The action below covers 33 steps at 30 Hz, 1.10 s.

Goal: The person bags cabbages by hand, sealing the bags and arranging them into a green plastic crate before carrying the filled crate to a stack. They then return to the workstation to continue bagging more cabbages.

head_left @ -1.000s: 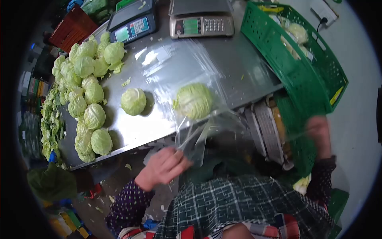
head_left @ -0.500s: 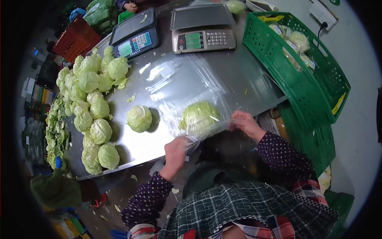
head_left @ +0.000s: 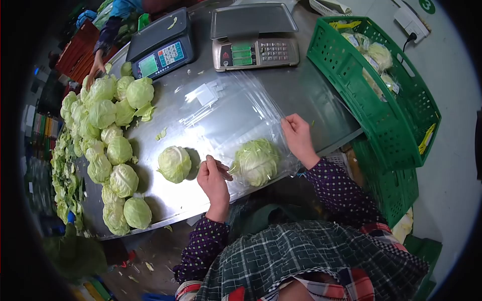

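A green cabbage (head_left: 257,161) sits at the table's near edge, with clear film at its sides. Clear plastic bags (head_left: 241,110) lie flat on the metal just beyond it. My right hand (head_left: 298,139) is up and right of this cabbage, thumb and fingers pinched on the edge of the clear plastic bag. On the other side, my left hand (head_left: 214,181) is held with loosely bent fingers apart, fingertips right by the cabbage's left side. Another cabbage (head_left: 174,164) stands alone to the left of that hand.
Many cabbages (head_left: 119,150) are heaped along the table's left side. Two weighing scales (head_left: 253,54) stand at the back. A green crate (head_left: 351,93) with wrapped vegetables is on the right. Another person's hand (head_left: 96,65) reaches to the heap's far end.
My right hand has moved up along the plastic, and my left hand has risen and loosened its grip. The film no longer stretches over the cabbage's front. Another person's arm has come in at the upper left.
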Motion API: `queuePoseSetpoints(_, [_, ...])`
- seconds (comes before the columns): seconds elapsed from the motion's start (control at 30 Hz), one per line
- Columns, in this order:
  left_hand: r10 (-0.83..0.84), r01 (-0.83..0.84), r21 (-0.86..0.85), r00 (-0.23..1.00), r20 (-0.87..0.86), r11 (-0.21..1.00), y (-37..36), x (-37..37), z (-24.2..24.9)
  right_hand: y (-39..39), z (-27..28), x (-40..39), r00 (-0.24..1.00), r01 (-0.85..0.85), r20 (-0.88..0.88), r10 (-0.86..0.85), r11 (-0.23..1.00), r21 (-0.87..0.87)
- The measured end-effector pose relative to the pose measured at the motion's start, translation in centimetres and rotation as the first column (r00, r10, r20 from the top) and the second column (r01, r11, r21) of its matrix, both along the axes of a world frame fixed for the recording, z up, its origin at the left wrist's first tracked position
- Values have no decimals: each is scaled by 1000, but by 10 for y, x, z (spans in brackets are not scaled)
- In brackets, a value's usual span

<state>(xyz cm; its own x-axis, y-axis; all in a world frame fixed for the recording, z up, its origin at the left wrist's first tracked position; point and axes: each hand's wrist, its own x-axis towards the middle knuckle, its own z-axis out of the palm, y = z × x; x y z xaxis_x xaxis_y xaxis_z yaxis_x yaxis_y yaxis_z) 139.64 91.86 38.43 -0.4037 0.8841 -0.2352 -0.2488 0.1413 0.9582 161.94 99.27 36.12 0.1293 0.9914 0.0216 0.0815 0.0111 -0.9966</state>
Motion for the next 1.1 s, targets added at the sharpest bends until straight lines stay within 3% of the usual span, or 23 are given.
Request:
queuePoseSetpoints(0.07, [44,-45,-47,999,-22,998,4,3,6,12,-5,-4,998,65,-4,-65,998,-13])
queuePoseSetpoints(0.13, [53,-57,-70,997,-53,996,1,-9,-12,20,-8,-1,986,116,124,-114,993,-6])
queuePoseSetpoints(0.23, [91,-104,-147,992,-91,984,-18,-21,-41,18,-71,3,976,137,184,-116,985,-104])
queuePoseSetpoints(0.33, [114,-127,-140,989,-98,982,-25,-21,-37,15,-51,-2,993,110,55,-101,976,-190])
queuePoseSetpoints(0.4, [-70,3,-272,969,-238,962,-24,-32,-52,12,-67,5,964,-16,261,42,995,-101])
queuePoseSetpoints(0.43, [-278,85,-456,884,-375,886,-27,-34,-59,2,-97,7,899,-89,433,64,995,39])
queuePoseSetpoints(0.47, [-440,140,-478,666,-602,867,-29,-25,-56,-2,-97,5,918,-169,330,219,970,-173])
queuePoseSetpoints(0.5, [-407,130,-433,648,-644,892,-29,-19,-64,-2,-95,6,904,-190,348,249,962,-194])
queuePoseSetpoints(0.53, [-404,73,-445,570,-716,892,-26,-11,-58,-2,-78,7,860,-222,444,252,968,-119])
queuePoseSetpoints(0.57, [-545,117,-565,481,-687,816,-23,-8,-42,-2,-86,9,885,-223,431,176,973,60])
queuePoseSetpoints(0.6, [-373,102,-372,478,-795,923,-24,0,-31,-1,-58,12,791,-292,548,272,955,-52])
queuePoseSetpoints(0.63, [-201,103,-172,464,-863,980,-26,4,-26,-1,-70,18,760,-372,573,308,928,-5])
queuePoseSetpoints(0.67, [-274,253,-206,274,-922,945,-25,-1,-37,1,-88,20,762,-433,611,216,872,230])
queuePoseSetpoints(0.7, [-327,390,-277,66,-943,878,-26,-4,-52,1,-86,17,791,-438,555,256,871,223])
queuePoseSetpoints(0.77, [-505,426,-324,432,-748,845,-33,12,-52,3,-64,8,864,-430,228,449,894,-127])
queuePoseSetpoints(0.8, [-492,430,-291,495,-716,855,-34,13,-42,7,-60,8,866,-432,226,447,895,-113])
queuePoseSetpoints(0.87, [-478,436,-254,546,-688,863,-33,7,-28,19,-53,8,830,-479,104,549,795,-373])
queuePoseSetpoints(0.93, [-775,696,-354,607,-176,625,-31,-2,-20,24,-11,16,827,-547,-1,562,803,-236])
queuePoseSetpoints(0.97, [-835,752,-371,527,-157,544,-36,3,-16,18,7,27,830,-557,-102,548,823,-109])
queuePoseSetpoints(1.0, [-697,707,-192,706,124,681,-35,11,-13,17,14,38,790,-613,82,608,789,54])
queuePoseSetpoints(1.03, [-517,615,-110,735,439,781,-18,18,-9,17,24,48,755,-644,293,586,746,167])
queuePoseSetpoints(1.07, [-559,633,-62,722,408,772,2,25,-5,10,45,52,809,-558,351,471,803,210])
queuePoseSetpoints(1.1, [-583,639,-13,710,394,769,19,35,-2,6,71,64,844,-521,167,509,853,35])
